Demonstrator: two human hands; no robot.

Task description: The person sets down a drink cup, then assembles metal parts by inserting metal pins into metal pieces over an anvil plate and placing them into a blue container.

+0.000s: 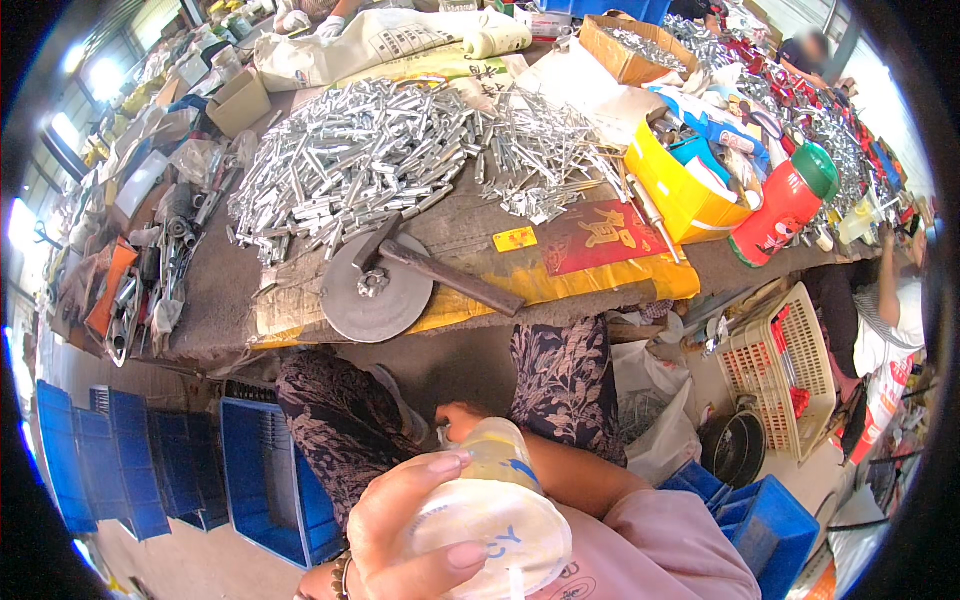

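Close to the camera, my left hand [420, 520] is wrapped round a clear plastic drink cup [497, 448] with yellowish contents. Its round white lid [520, 540] faces me, and a white straw [516, 582] points down toward the lower edge. My right hand [459, 420] rests low between my knees, just beyond the cup. Its fingers look curled in, partly hidden by the cup; what they hold, if anything, does not show. On the bench edge ahead, a hammer [450, 275] lies across a round grey metal disc [350, 305].
Heaps of small metal tubes [360, 150] and thin rods [550, 140] cover the bench. A yellow box [680, 195] and a red canister with green lid [780, 210] stand right. Blue crates [262, 480] and a cream basket [775, 370] flank my legs. Other people work farther off.
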